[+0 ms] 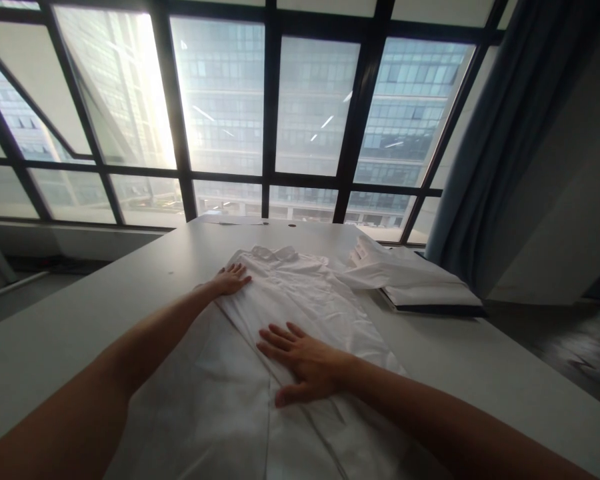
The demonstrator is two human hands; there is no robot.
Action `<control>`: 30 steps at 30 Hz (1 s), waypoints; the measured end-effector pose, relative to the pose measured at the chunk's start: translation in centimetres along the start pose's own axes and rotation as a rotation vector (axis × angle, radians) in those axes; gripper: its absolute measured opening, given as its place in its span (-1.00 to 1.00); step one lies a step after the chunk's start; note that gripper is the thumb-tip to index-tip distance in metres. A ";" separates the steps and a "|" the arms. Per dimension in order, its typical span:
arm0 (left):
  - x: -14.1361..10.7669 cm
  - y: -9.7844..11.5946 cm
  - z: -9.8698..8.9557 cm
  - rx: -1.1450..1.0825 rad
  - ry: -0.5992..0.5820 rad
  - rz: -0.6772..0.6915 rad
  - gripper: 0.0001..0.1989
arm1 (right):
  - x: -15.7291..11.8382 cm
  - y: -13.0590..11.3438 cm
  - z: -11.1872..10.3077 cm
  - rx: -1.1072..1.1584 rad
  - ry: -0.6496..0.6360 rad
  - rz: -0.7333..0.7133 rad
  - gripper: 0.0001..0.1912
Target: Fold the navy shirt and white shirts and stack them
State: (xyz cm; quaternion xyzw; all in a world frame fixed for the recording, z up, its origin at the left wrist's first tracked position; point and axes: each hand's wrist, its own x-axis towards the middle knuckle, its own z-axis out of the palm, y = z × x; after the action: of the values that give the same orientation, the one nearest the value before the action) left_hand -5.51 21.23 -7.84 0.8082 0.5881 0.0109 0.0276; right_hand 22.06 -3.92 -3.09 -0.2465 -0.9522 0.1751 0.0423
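Note:
A white garment (215,393), which looks like a long shirt or coat, lies spread lengthwise on the white table, its collar end toward the windows. Near the upper left edge of the cloth my left hand (233,279) rests flat, fingers spread. Closer to me, my right hand (305,360) lies palm down on the middle of the garment, with its fingers apart and the thumb out to the side. Wrinkles run across the cloth around and beyond both hands. Neither hand grips the fabric. The lower end of the garment runs out of view at the bottom.
On the right of the table (80,360), white folded cloth (420,277) lies on a dark flat item (440,310); a white sleeve-like piece stretches from it toward the garment. Black-framed windows (220,100) stand behind the table, and a blue-grey curtain (485,133) hangs at right.

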 end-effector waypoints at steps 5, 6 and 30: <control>2.1 0.4 -1.2 -0.002 0.048 0.009 -0.40 | 1.4 0.9 -2.0 -0.040 0.041 0.009 -0.11; 2.8 0.6 -1.4 0.006 0.090 0.013 -0.43 | 2.2 1.5 -2.4 -0.054 0.063 0.029 -0.13; 0.8 0.8 -1.9 0.064 0.082 0.046 -0.28 | 5.8 6.2 -0.4 -0.075 0.140 0.183 -0.14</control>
State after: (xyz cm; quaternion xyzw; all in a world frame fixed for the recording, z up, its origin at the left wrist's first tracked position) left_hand -4.58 21.80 -5.88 0.8208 0.5703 0.0259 -0.0226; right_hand 19.85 4.05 -4.93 -0.3454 -0.9263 0.1251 0.0835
